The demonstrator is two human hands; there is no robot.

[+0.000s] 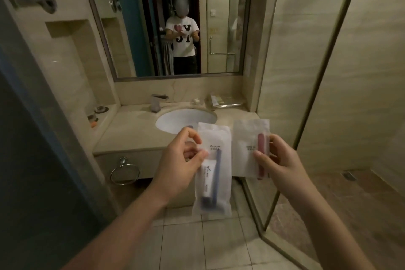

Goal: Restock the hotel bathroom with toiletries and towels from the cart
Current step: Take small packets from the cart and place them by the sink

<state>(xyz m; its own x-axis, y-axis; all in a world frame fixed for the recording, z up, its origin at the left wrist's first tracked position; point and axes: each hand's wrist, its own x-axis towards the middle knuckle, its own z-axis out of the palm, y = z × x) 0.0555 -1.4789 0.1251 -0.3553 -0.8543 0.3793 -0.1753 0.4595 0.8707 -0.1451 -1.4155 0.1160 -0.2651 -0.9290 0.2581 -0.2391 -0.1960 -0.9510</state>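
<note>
Head view: left hand (179,160) pinches blue-toothbrush packet (213,171); right hand (278,160) grips pink-toothbrush packet (247,144).

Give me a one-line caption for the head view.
Left hand pinches the blue kit and right hand grips the pink kit, both sealed packets, held before the sink.

Light is dim, yellow-green. The blue-handle packet (213,138) and pink-handle packet (245,138) are the brightest surfaces; their print is soft. Left of the grip, the door (32,149) sinks into shadow. Right of it, the shower glass panel (295,50) bows with lens distortion.
</note>
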